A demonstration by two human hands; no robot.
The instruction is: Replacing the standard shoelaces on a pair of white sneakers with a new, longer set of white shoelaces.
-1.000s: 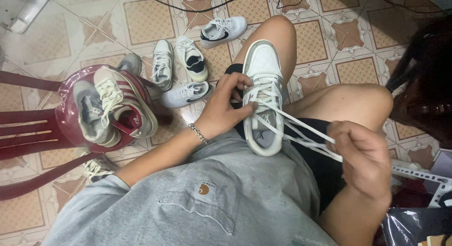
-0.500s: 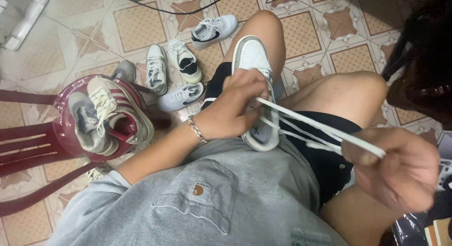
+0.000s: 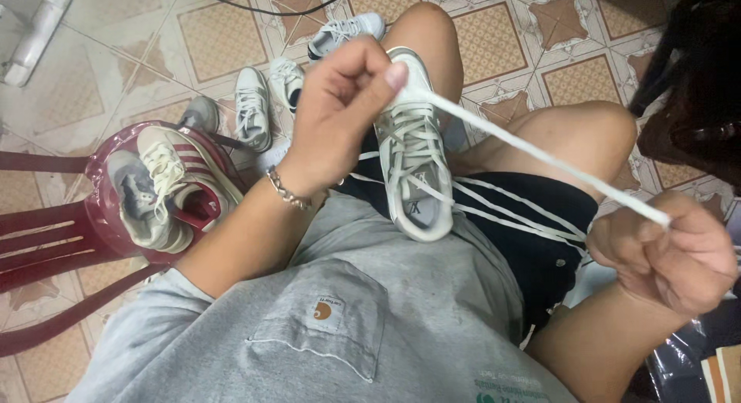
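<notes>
Lacing, head view: white sneaker (image 3: 413, 160) rests on the lap, centre frame.
Left hand (image 3: 340, 102): pinched on the white lace (image 3: 532, 154), 11 o'clock of the sneaker.
Right hand (image 3: 668, 252): fisted around the lace's other end, 4 o'clock.
Risk: lace looks taut; a hard tug could slip either grip.

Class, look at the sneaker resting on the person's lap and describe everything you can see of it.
The sneaker is white and pale grey, low-cut, seemingly leather or synthetic, with a pale sole edge. It lies upper side up along the person's lap and thigh, one end at the grey shirt. White flat laces cross its eyelets. One lace runs taut from the left hand, pinching it above the shoe, to the right hand, which grips its far end. Looser strands trail over the black shorts.
</notes>
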